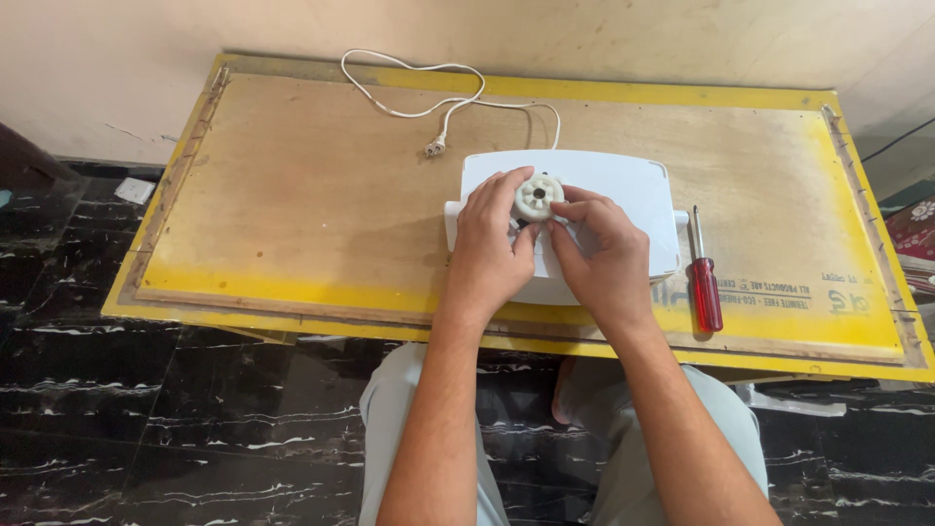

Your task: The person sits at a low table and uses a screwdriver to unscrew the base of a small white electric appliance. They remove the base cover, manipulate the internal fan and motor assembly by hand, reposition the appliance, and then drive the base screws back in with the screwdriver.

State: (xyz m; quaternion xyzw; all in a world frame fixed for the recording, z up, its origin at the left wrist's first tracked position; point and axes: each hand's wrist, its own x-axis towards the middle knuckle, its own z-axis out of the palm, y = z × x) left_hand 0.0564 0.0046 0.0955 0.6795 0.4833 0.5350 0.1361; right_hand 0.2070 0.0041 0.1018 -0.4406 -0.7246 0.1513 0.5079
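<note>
While hands (545, 244) grip it, coupler (538, 196) faces upward.

appliance base (623, 185) on board (292, 195), under fingers (560, 226) of both hands. coupler (538, 196) on base top, touching fingertips. screwdriver (704, 282) on board, right of fingers, just beside base. power cord (429, 97) behind fingers; plug (434, 148) left-behind.

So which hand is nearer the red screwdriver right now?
Right. The right hand rests on the white appliance, just left of the red screwdriver and apart from it. The left hand lies farther left, beyond the white toothed hub.
</note>
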